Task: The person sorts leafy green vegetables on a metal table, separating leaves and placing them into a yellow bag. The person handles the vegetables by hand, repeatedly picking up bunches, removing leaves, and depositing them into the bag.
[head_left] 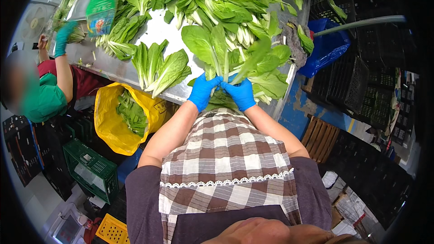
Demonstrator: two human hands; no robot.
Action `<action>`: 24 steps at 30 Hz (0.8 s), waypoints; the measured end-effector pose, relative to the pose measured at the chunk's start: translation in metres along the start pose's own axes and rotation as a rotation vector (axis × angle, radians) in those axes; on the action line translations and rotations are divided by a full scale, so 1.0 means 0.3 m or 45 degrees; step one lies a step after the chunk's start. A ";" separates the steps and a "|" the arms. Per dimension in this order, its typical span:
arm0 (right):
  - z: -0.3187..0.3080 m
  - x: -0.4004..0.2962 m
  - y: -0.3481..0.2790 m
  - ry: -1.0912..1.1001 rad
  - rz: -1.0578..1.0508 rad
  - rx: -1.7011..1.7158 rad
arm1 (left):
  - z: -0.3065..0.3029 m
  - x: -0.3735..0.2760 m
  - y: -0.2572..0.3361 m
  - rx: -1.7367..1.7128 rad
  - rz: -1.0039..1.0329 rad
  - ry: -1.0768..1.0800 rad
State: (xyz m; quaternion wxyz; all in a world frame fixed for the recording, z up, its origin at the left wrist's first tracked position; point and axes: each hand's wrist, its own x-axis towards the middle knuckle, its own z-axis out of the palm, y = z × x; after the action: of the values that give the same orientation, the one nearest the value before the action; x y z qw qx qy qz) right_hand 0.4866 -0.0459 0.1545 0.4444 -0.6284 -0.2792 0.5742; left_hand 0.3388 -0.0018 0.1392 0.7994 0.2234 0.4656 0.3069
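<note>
My left hand (204,91), in a blue glove, grips the pale stem bases of an upright leafy green bunch (213,49) at the table's near edge. Close beside it, my right hand (240,93), gloved alike, pinches a single leaf (254,59) by its stem; this leaf is motion-blurred and tilts to the right. The fingertips of both hands nearly meet, and they partly hide the stem ends. Two small bunches of leafy greens (171,71) lie left of my hands on the metal table (159,28). More loose greens (271,83) lie just right of my right hand.
A large heap of greens (217,0) covers the table's far side. Below its left edge stands a yellow bag (103,118) with leaves inside. A co-worker's green-gloved hand (64,37) is near a green plastic bag (100,6). A blue bag (327,54) and black crates (344,78) stand right.
</note>
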 end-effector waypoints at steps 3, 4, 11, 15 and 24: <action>0.003 -0.001 0.015 -0.025 -0.096 0.182 | -0.022 0.018 -0.030 -0.065 0.034 -0.027; 0.006 0.000 0.019 -0.024 -0.145 0.248 | -0.023 0.020 -0.029 -0.077 0.017 0.019; -0.017 0.026 0.070 0.088 -0.814 -0.456 | 0.036 -0.026 0.021 -0.484 0.166 0.105; -0.008 0.022 0.039 0.015 -0.739 -0.350 | 0.017 0.002 0.013 -0.294 0.220 0.150; -0.029 0.023 -0.013 -0.211 0.171 0.182 | -0.047 0.005 0.001 -0.448 0.133 -0.165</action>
State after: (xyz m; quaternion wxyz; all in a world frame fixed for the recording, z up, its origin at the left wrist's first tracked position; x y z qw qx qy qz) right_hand 0.4971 -0.0403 0.1543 0.4237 -0.5629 -0.2307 0.6711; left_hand 0.3269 0.0004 0.1317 0.8375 0.1233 0.3402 0.4095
